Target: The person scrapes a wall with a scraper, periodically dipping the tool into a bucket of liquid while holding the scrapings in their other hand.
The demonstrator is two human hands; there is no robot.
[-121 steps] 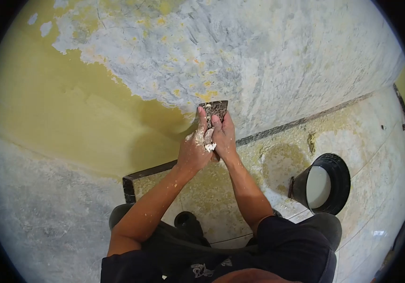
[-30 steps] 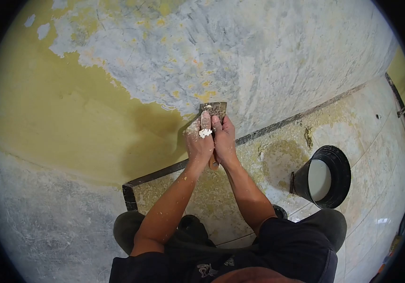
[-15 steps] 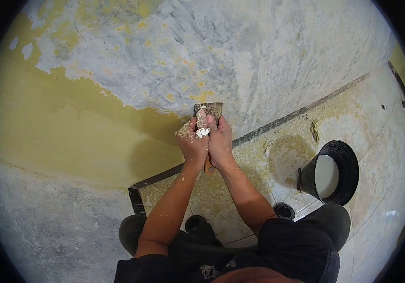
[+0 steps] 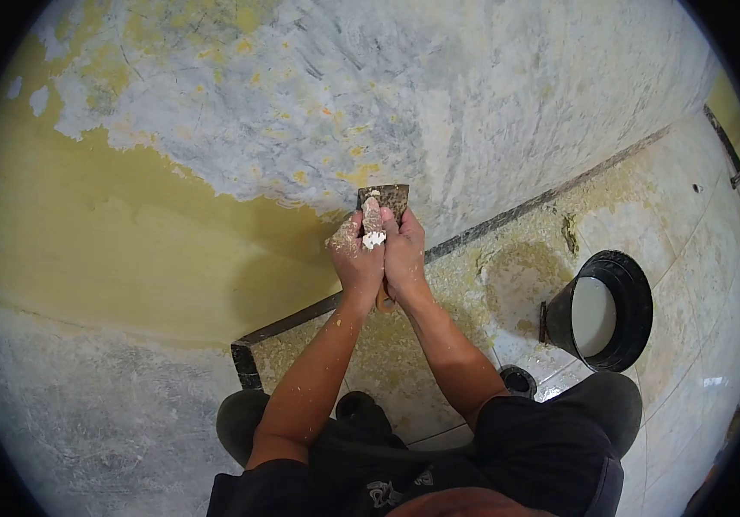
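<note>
We are facing a wall [image 4: 473, 95] that is showing two skins: smooth yellow paint [image 4: 129, 233] on the left and low down, and bare, mottled grey-white plaster above and to the right, with a ragged edge running between them. A dark strip [image 4: 508, 226] is running along the foot of the wall. Below it a pale tiled floor [image 4: 689, 215] is lying under yellow flakes and dust, and a black bucket [image 4: 603, 312] holding something white is standing on it to our right.

We are pressing a scraper [image 4: 385, 200] flat against the wall, right at the paint's ragged edge. Its blade is sticking up past our fingertips, and its handle is poking out just below our palms. Our left hand [image 4: 356, 254], dusted white, is wrapping tightly around the scraper with one finger lying up along the blade. Our right hand [image 4: 405, 256] is clamping on it too, touching the left, fingers curled together on the blade's base.
</note>
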